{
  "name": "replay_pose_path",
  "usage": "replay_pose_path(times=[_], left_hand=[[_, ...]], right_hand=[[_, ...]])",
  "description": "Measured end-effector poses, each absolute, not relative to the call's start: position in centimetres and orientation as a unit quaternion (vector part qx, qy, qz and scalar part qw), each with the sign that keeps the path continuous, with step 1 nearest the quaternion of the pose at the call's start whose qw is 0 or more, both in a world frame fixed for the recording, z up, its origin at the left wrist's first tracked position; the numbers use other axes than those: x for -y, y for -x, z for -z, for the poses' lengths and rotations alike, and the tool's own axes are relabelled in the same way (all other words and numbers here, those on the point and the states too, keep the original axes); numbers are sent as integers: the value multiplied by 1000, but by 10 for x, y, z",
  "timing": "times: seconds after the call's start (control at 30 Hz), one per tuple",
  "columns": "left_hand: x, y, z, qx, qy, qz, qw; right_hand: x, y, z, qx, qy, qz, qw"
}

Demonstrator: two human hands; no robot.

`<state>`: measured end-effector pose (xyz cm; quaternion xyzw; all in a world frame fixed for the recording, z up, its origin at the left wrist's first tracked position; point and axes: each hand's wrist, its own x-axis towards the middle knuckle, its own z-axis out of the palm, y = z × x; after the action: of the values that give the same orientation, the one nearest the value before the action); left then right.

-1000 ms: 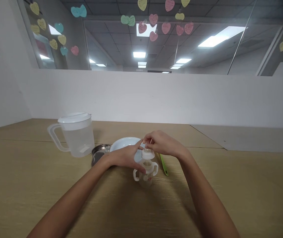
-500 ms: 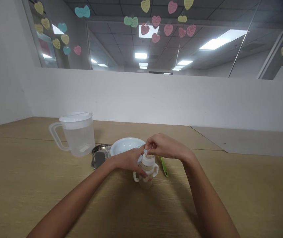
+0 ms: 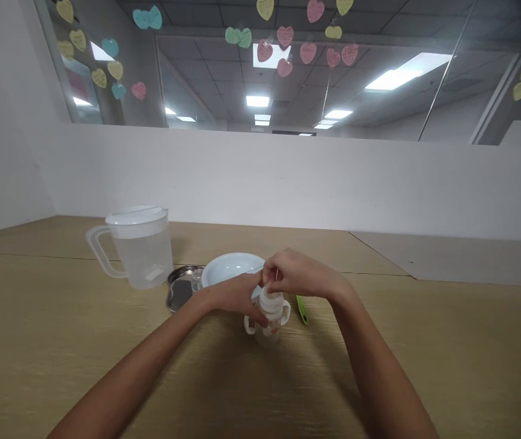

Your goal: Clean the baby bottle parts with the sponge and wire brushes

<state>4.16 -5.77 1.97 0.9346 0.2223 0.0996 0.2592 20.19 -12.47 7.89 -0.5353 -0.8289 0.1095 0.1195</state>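
The bottle [image 3: 267, 334] is a smooth, see-through cylinder with two looped white handles [image 3: 286, 312] and a small red print. It stands upright on the wood-grained table [image 3: 251, 396], its long axis near vertical and its mouth end up, just in front of the glossy white bowl [image 3: 230, 263]. The left hand [image 3: 242, 296] curls partway around its upper body, thumb across the front. The right hand [image 3: 294, 272] pinches the clear top above the ridged white collar [image 3: 272, 302], fingertips close together. A second ago this collar was held above the neck; now it sits down on it. A slim green handle [image 3: 303, 311] lies to the right; leftward are a shiny, curved metal tray [image 3: 178, 294] and a lidded, translucent plastic pitcher [image 3: 144, 256].
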Motion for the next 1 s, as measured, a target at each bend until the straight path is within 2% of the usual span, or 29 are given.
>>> replay_pose_path(times=[0.13, 0.33, 0.53, 0.77, 1.0], left_hand=[[59, -42, -22, -233, -934, -90, 255], [62, -42, -25, -225, -937, -84, 253], [61, -43, -25, -219, -936, -93, 259], [62, -43, -26, -240, -934, -70, 255], [59, -42, -23, -251, -935, -64, 241]], right_hand=[[126, -201, -80, 814, 566, -101, 88], [125, -194, -78, 784, 620, -21, 18], [125, -180, -74, 761, 646, 63, 10], [130, -186, -79, 769, 640, 7, -3], [130, -193, -77, 820, 571, -16, 46]])
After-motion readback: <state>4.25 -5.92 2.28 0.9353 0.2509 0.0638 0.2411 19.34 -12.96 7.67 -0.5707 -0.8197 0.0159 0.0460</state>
